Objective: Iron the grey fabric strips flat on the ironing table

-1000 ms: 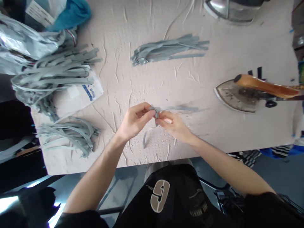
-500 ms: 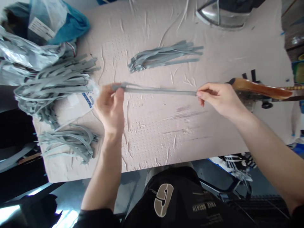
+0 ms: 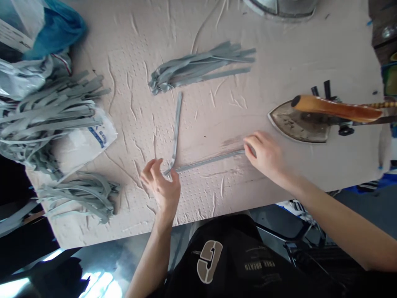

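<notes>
Head view: grey strip (image 3: 211,161) is laid on wrinkled tabletop (image 3: 279,174) above floor (image 3: 356,217); left hand (image 3: 164,188) held fingers apart at bend, right hand (image 3: 266,157) grip unclear.

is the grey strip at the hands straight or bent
Bent: near the left hand the grey strip turns, one length running to the right hand, the other toward the bundle.

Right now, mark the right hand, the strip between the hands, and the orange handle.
Right hand (image 3: 264,154): head view, back of hand.
Strip (image 3: 211,160): head view, straight stretch.
Orange handle (image 3: 338,109): head view, mid-length.
</notes>
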A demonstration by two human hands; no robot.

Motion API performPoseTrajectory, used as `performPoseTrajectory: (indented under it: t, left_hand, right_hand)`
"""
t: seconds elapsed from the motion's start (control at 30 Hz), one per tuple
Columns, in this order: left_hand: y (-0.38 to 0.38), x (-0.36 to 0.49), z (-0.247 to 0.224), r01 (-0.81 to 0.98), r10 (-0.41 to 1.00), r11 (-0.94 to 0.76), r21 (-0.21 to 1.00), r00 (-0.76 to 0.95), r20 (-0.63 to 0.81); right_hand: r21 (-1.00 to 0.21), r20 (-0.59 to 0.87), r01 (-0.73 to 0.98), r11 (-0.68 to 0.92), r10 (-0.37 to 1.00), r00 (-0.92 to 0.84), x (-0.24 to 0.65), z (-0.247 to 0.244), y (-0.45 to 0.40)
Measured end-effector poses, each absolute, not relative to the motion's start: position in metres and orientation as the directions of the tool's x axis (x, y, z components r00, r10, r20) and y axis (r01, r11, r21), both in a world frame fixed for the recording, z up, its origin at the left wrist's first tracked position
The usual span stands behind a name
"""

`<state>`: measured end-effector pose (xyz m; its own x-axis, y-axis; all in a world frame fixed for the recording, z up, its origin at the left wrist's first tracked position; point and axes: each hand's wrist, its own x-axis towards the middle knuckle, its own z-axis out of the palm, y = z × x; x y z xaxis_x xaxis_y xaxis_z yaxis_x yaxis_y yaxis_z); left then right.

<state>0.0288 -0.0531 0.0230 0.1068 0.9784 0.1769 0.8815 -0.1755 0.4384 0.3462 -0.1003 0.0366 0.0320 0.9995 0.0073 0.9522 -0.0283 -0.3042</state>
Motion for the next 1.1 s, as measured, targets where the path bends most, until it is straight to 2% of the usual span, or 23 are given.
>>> performPoseTrajectory:
  t: [0.03, 0.1, 0.17, 0.23, 0.33, 0.5, 0.7, 0.87, 1.1]
  left_hand:
    - [-0.05, 0.046, 0.027, 0.845, 0.968, -0.241, 0.477, 0.175, 0.18]
    - [-0.047, 0.084, 0.028, 0.749, 0.932, -0.36, 0.556, 0.321, 0.171]
    - [-0.047, 0.119, 0.021, 0.669, 0.878, -0.447, 0.594, 0.454, 0.149]
    - [-0.048, 0.146, 0.01, 0.634, 0.838, -0.477, 0.609, 0.536, 0.099]
    - [-0.05, 0.166, -0.004, 0.647, 0.823, -0.476, 0.596, 0.567, 0.043]
    - [-0.05, 0.168, -0.008, 0.685, 0.844, -0.452, 0.571, 0.535, 0.027]
    - [-0.049, 0.171, -0.01, 0.71, 0.864, -0.423, 0.563, 0.503, 0.015]
    - [-0.049, 0.173, -0.011, 0.708, 0.858, -0.449, 0.545, 0.511, 0.044]
    - [-0.05, 0.177, -0.011, 0.746, 0.888, -0.393, 0.538, 0.461, 0.009]
  right_hand:
    - [-0.312, 0.117, 0.944, 0.104, 0.991, -0.071, 0.342, 0.034, -0.109]
    - [-0.325, 0.237, 0.882, 0.342, 0.932, -0.274, 0.335, 0.027, -0.127]
    - [-0.312, 0.26, 0.844, 0.436, 0.894, -0.366, 0.33, 0.015, -0.142]
    - [-0.29, 0.241, 0.864, 0.411, 0.905, -0.35, 0.328, 0.003, -0.153]
    - [-0.27, 0.206, 0.896, 0.352, 0.93, -0.303, 0.33, -0.01, -0.16]
    - [-0.269, 0.142, 0.902, 0.338, 0.94, -0.309, 0.332, -0.016, -0.162]
    - [-0.23, 0.15, 0.919, 0.319, 0.945, -0.291, 0.328, -0.016, -0.162]
    - [-0.241, 0.128, 0.929, 0.282, 0.958, -0.258, 0.327, -0.016, -0.161]
    - [-0.277, 0.13, 0.927, 0.252, 0.966, -0.224, 0.328, -0.017, -0.162]
